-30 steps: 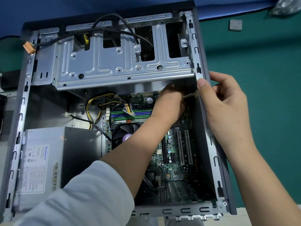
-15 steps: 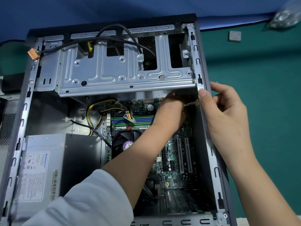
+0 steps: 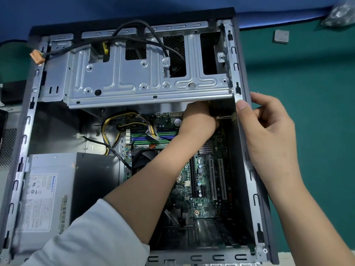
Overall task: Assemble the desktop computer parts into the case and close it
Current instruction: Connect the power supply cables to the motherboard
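At centre frame, on its side with the open face up: computer case (image 3: 242, 143), filling most of the view. Inside, toward 5 o'clock, green motherboard (image 3: 206, 181) flat on the case floor, pale slots running lengthwise. At 12 o'clock, silver drive cage (image 3: 134, 77) spanning the case width, black cable (image 3: 153, 31) looping over its top edge to an orange connector (image 3: 36, 57) at 10 o'clock on the case rim. At 8 o'clock, grey power supply (image 3: 57, 189) with a white label, yellow and black wires (image 3: 109, 127) bunched between it and the board.

Reaching in from 7 o'clock, grey sleeve pushed up: left hand (image 3: 198, 121), fingers curled under the cage's lower lip, pinching a thin pale piece (image 3: 224, 117) that runs across to the case's right wall. What that piece is: cannot tell.

At 3 o'clock, right hand (image 3: 269, 135) gripping the right wall, thumb over the top rail, fingers curled on the outer side.

Beyond the case, green table surface (image 3: 307, 93); at 1 o'clock, small grey square block (image 3: 280, 36) lying well apart from the case.
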### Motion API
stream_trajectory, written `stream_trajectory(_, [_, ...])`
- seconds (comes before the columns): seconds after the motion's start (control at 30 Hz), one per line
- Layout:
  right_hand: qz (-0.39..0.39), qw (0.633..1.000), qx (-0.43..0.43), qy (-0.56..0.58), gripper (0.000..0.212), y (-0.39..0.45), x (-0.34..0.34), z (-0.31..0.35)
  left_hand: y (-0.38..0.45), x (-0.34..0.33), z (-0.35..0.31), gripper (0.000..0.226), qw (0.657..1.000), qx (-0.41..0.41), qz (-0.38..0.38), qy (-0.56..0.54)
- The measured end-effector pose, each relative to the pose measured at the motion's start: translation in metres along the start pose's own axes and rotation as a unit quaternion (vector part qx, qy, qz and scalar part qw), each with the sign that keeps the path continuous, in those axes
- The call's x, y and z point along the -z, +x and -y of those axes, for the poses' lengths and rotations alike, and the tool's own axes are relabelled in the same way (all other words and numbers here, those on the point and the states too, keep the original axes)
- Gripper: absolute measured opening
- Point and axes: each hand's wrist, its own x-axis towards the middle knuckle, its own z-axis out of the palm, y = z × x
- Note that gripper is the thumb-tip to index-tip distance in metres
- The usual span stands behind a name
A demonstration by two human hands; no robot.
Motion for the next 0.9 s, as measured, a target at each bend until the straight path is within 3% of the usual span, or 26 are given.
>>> stream_trajectory(0.2, [-0.001, 1.000, -0.007, 0.001, 0.006, 0.000, 0.001, 0.000, 0.005, -0.003, 0.000, 0.025, 0.999, 0.023, 0.015, -0.017])
stream_trajectory(0.37, [-0.003, 1.000, -0.012, 0.008, 0.006, 0.000, 0.000, 0.000, 0.003, -0.004, -0.001, 0.019, 0.998, 0.033, -0.017, -0.046])
stream_trajectory(0.6, [-0.004, 1.000, -0.013, 0.002, 0.008, 0.000, 0.000, 0.001, 0.000, 0.002, -0.001, 0.038, 0.998, -0.020, 0.053, 0.040])
stream_trajectory(0.9, [-0.002, 1.000, -0.018, 0.011, 0.009, 0.000, 0.001, 0.000, -0.005, -0.003, -0.001, 0.034, 0.998, -0.052, 0.009, 0.041])
